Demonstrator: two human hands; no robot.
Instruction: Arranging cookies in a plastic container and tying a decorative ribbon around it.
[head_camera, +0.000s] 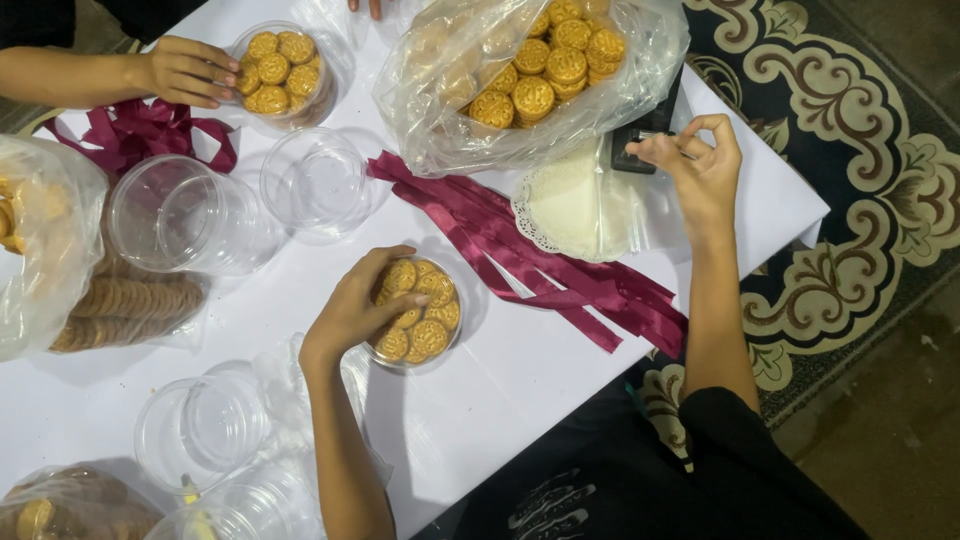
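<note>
Resting on a round clear tub of golden cookies (418, 312), the left hand (352, 308) curls its fingers over the tub's near rim and top layer, its grip pressed onto the cookies rather than spread wide. That tub stands near the middle of the white surface (520, 390), just beside a spill of dark red satin ribbons (545, 262) that run diagonally toward the right edge. The right hand (703, 165) is raised farther off, near the far right corner, thumb and fingertips pinched together at the edge of a small dark device (640, 148); what, if anything, sits between them is too small to tell. Under that hand lies a stack of white lace-edged doilies in a clear sleeve (570, 205). Beyond it bulges a large clear bag of the same cookies (530, 70). Across the surface another person's hand (185, 70) touches a second filled tub (280, 72). Empty clear tubs (180, 212) and lids (315, 180) stand to the left, near a packet of stacked brown biscuits (125, 310).
</note>
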